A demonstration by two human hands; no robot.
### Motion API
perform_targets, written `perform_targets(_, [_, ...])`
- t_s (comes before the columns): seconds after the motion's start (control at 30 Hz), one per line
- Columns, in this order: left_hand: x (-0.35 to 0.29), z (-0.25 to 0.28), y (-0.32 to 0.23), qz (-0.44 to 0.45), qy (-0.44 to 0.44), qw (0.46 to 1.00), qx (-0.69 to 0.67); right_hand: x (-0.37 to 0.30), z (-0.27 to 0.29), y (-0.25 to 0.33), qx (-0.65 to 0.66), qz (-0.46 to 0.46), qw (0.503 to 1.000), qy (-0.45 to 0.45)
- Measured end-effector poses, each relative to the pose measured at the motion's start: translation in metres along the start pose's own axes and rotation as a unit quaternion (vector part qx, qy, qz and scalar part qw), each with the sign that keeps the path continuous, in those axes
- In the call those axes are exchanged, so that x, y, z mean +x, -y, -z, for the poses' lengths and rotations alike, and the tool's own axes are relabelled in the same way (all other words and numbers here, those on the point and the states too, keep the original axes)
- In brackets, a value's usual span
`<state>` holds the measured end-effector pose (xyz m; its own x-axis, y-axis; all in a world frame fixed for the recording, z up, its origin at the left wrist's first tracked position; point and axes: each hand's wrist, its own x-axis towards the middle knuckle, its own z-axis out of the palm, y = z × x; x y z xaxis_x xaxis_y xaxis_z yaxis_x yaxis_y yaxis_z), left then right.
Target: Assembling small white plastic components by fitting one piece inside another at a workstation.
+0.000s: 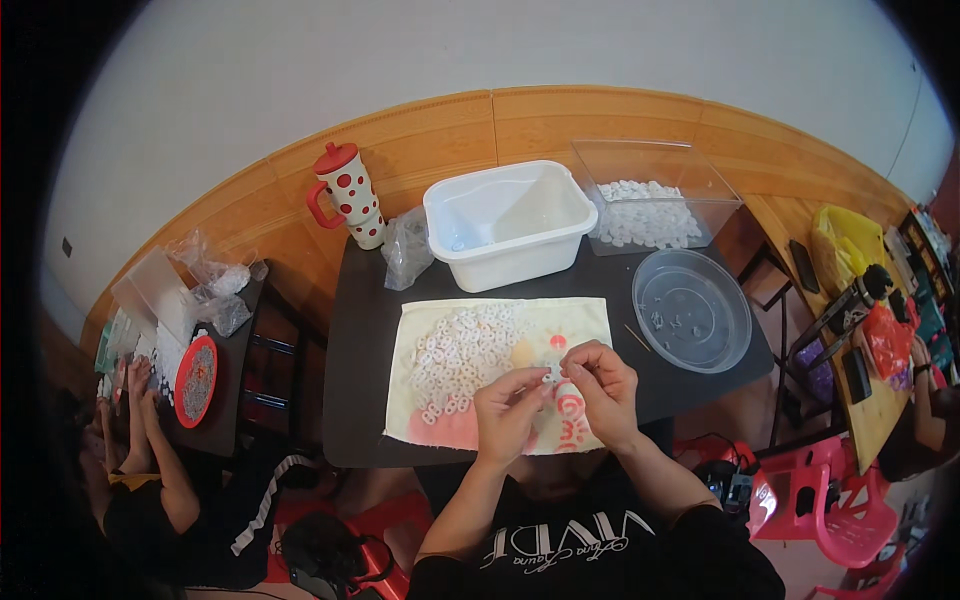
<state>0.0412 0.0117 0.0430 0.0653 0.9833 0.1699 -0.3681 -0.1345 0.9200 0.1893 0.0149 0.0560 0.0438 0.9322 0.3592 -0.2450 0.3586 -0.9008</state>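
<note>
Over the front part of a cream towel with red and pink print, my two hands come together, fingertips pinched. My left hand and my right hand meet at a small white piece, too small to make out in detail. Fingers partly hide it. A spread pile of small white pieces with holes, some shaped like a figure eight, covers the left half of the towel, beside my left hand. A thin wooden stick lies on the dark table to the right of the towel.
Behind the towel stands a white plastic tub. Right of it are a clear box of white pieces and a round clear tray with clear bits. A spotted tumbler and plastic bag stand left. People sit at both side tables.
</note>
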Motion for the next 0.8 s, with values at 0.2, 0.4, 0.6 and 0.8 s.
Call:
perform_targets(0.2, [-0.0036, -0.0037, -0.0034, -0.003, -0.008, 1.0, 0.011, -0.0033, 0.0053, 0.0002, -0.024, -0.023, 0.997, 0.064])
perform_targets(0.4, [-0.0065, -0.0029, -0.0048, 0.002, -0.008, 1.0, 0.007, -0.0025, 0.0064, -0.0014, 0.0, -0.059, 0.995, 0.081])
perform_targets(0.6, [-0.009, -0.0006, -0.005, -0.01, -0.004, 1.0, 0.018, -0.0032, 0.0076, -0.0011, 0.025, -0.106, 0.991, 0.081])
perform_targets(0.8, [-0.0089, -0.0027, -0.0055, -0.045, 0.002, 0.999, 0.019, -0.0031, 0.0067, -0.0018, 0.044, -0.11, 0.99, 0.074])
